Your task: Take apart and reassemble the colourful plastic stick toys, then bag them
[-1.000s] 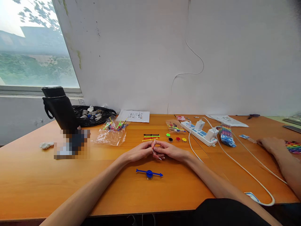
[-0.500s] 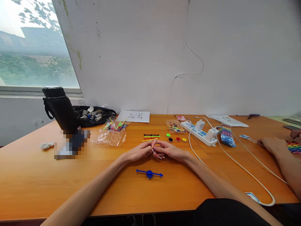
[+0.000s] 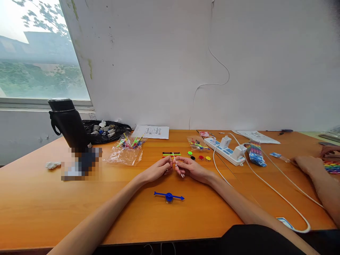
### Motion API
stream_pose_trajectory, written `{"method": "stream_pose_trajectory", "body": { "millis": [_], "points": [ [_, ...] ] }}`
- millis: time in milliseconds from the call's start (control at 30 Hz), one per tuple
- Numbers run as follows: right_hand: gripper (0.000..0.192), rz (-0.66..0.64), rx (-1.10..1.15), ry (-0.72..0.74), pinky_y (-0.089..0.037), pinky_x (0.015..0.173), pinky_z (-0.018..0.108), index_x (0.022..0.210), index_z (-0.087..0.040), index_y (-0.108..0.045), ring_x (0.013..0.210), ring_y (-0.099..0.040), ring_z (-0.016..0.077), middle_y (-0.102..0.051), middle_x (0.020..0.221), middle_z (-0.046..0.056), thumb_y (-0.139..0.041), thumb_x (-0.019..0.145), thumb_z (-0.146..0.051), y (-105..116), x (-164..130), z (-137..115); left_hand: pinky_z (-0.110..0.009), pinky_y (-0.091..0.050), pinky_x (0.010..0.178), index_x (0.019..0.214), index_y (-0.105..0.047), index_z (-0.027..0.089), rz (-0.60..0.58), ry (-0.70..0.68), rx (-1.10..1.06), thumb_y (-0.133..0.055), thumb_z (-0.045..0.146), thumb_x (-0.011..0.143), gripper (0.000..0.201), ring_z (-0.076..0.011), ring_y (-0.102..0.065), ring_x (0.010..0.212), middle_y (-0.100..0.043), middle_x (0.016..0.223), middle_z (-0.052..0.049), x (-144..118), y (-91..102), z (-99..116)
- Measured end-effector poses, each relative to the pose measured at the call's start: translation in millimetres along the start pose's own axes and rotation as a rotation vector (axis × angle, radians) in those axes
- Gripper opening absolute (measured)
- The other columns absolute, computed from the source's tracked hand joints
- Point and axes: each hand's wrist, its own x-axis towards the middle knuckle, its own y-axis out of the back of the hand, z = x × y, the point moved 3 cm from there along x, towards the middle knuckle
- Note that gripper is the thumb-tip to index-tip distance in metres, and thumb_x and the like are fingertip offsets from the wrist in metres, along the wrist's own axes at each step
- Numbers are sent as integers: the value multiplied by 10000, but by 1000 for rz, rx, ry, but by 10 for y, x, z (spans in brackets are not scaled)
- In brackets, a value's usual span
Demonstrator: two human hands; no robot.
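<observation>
Bare bench [image 3: 39, 198] lies open to the left and front of the left hand [image 3: 158, 170], broken only by the blue spinner [image 3: 169, 196] just before both hands. Beyond the right hand [image 3: 191, 168], coloured arrows [image 3: 171, 154] and round caps [image 3: 199, 156] crowd the way. To the right, the white cable [image 3: 268, 184] and power strip [image 3: 225, 149] bar passage; the black bottle [image 3: 68, 124] and plastic bag [image 3: 124, 152] stand far left.

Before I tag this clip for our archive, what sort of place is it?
Probably a small workroom or office used for hand assembly: a wooden table by a window, a power strip with chargers, and bags of small coloured plastic parts laid out near the hands.
</observation>
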Motion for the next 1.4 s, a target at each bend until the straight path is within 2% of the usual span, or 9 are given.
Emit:
{"method": "stream_pose_trajectory", "body": {
  "millis": [100, 167, 367, 467, 567, 700, 900, 1200, 1400],
  "points": [
    [321, 58, 22, -29, -434, 642, 253, 936, -175, -564, 634, -508, 106, -631, 780, 27, -654, 902, -482, 15, 9, 20, -261, -285, 606, 858, -443, 187, 18, -1, -24, -444, 368, 948, 203, -103, -323, 606, -388, 707, 42, 12, -1, -32],
    [342, 105, 14, -24, -430, 614, 247, 908, -177, -573, 633, -532, 111, -647, 801, 36, -651, 894, -509, 35, 18, 30, -258, -266, 584, 875, -450, 185, 14, 0, -41, -447, 375, 950, 204, -99, -310, 585, -369, 689, 49, 22, 0, -52],
    [319, 288, 29, 132, -362, 562, 217, 854, -174, -644, 613, -451, 77, -515, 735, -25, -766, 805, -465, 127, 44, -24, -252, -233, 545, 907, -440, 189, 26, 16, -35, -454, 377, 947, 193, -92, -292, 560, -345, 690, 56, 43, 11, -94],
    [308, 371, 34, 202, -401, 621, 223, 911, -175, -667, 670, -491, 88, -549, 768, -12, -778, 798, -439, 165, 36, -72, -246, -270, 566, 923, -474, 184, 35, 23, 84, -452, 354, 940, 173, -102, -316, 592, -377, 713, 44, 31, 21, -81],
    [316, 460, 9, 261, -463, 737, 253, 936, -176, -674, 759, -566, 113, -628, 856, 18, -784, 787, -432, 195, 34, -86, -248, -352, 672, 921, -530, 176, 35, -1, 292, -456, 313, 924, 156, -128, -420, 716, -496, 817, 7, 10, 28, -27],
    [309, 565, -212, 336, -506, 805, 323, 899, -180, -656, 797, -636, 161, -688, 855, 40, -768, 786, -445, 209, 65, -64, -266, -386, 771, 922, -566, 174, 9, -19, 440, -453, 262, 903, 146, -163, -490, 836, -574, 899, -14, -7, 9, 22],
    [225, 562, -642, 394, -532, 813, 330, 856, -185, -650, 828, -664, 182, -699, 871, 45, -685, 841, -407, 201, 163, -40, -260, -385, 719, 926, -577, 179, 0, -27, 479, -457, 250, 882, 146, -159, -495, 775, -586, 862, -10, -1, -45, -16],
    [107, 612, -983, 405, -520, 834, 320, 885, -217, -690, 867, -684, 189, -727, 896, 25, -592, 853, -245, 337, 424, -19, -250, -345, 647, 928, -587, 176, -11, -15, 496, -463, 236, 852, 157, -141, -450, 694, -511, 754, 20, -28, -74, 20],
    [124, 599, -1107, 422, -494, 866, 330, 906, -229, -703, 918, -675, 194, -731, 937, 20, -592, 859, -200, 359, 406, -16, -249, -348, 658, 937, -602, 178, 1, -21, 456, -464, 224, 831, 180, -146, -447, 711, -510, 764, 17, -43, -61, 67]
  ]
}}
